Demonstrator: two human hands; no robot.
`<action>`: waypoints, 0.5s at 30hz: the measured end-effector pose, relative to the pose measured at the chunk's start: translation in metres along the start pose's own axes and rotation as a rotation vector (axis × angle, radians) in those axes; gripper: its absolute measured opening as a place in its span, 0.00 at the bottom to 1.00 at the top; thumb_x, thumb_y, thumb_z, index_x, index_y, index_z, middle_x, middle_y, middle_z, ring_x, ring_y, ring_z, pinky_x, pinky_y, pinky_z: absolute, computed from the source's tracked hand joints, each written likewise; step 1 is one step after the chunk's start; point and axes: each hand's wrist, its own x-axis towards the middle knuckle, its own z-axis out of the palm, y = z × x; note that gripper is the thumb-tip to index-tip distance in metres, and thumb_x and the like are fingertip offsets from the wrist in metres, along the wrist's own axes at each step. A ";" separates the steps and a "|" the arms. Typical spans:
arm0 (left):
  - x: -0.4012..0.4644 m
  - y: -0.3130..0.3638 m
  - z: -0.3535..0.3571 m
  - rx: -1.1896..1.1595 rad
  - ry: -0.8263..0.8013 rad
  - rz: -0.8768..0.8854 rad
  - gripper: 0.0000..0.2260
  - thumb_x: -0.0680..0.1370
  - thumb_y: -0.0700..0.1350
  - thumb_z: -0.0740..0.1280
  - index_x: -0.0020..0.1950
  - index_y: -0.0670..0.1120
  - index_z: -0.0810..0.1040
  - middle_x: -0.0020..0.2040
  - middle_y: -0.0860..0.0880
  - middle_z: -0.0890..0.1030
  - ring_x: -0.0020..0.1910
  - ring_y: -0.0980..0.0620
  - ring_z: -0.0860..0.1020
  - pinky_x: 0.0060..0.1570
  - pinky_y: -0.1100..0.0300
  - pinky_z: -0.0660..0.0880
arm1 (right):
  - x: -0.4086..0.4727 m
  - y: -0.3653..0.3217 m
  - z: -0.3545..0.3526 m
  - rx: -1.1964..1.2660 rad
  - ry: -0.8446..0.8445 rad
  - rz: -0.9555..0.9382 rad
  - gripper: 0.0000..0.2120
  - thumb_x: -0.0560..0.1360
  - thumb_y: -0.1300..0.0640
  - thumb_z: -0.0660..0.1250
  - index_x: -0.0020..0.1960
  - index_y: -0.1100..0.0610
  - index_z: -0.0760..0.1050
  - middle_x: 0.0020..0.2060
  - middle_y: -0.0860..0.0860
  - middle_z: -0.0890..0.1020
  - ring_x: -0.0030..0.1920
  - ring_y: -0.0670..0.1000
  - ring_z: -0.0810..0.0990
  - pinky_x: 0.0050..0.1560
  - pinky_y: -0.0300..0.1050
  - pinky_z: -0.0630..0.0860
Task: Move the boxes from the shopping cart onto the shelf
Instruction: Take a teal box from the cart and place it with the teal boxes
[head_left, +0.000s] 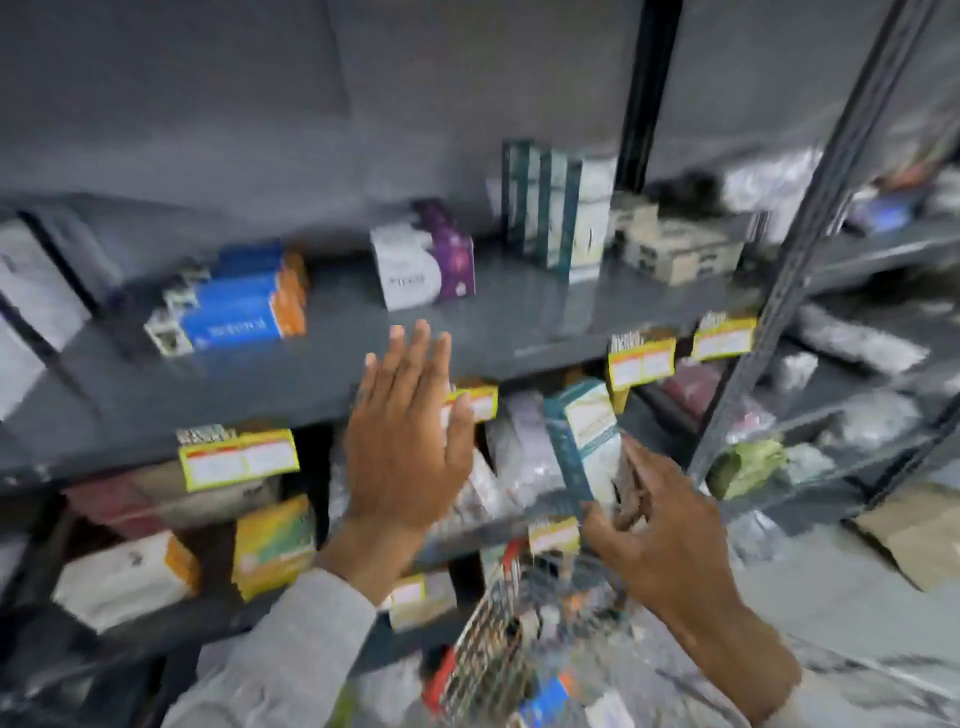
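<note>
Teal box: pinched in right hand — upright.
Left hand: spread flat — before the shelf.

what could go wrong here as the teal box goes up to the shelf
The right hand pinches the teal box only near its lower end, so it could tip or slip back toward the cart. The standing teal boxes on the shelf look tall and narrow; a nudge might topple them. The open left hand holds nothing, so it offers no support.
</note>
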 end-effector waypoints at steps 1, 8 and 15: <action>0.016 -0.012 -0.007 0.038 0.004 -0.008 0.24 0.81 0.50 0.61 0.76 0.42 0.70 0.78 0.42 0.69 0.80 0.42 0.62 0.79 0.40 0.58 | 0.019 -0.012 -0.007 0.059 0.042 -0.016 0.18 0.66 0.49 0.75 0.54 0.44 0.75 0.37 0.45 0.79 0.37 0.47 0.75 0.39 0.44 0.72; 0.078 -0.087 -0.003 0.310 -0.403 -0.202 0.29 0.81 0.53 0.47 0.71 0.38 0.73 0.72 0.37 0.75 0.74 0.37 0.70 0.73 0.39 0.66 | 0.159 -0.054 -0.013 0.196 0.220 0.013 0.20 0.67 0.45 0.76 0.56 0.46 0.74 0.46 0.46 0.84 0.47 0.52 0.83 0.48 0.53 0.79; 0.081 -0.093 0.003 0.245 -0.519 -0.260 0.30 0.84 0.59 0.46 0.81 0.45 0.59 0.83 0.45 0.59 0.82 0.46 0.56 0.81 0.47 0.50 | 0.257 -0.021 0.015 0.173 0.213 0.136 0.20 0.70 0.48 0.75 0.55 0.49 0.68 0.47 0.47 0.82 0.48 0.57 0.82 0.48 0.51 0.76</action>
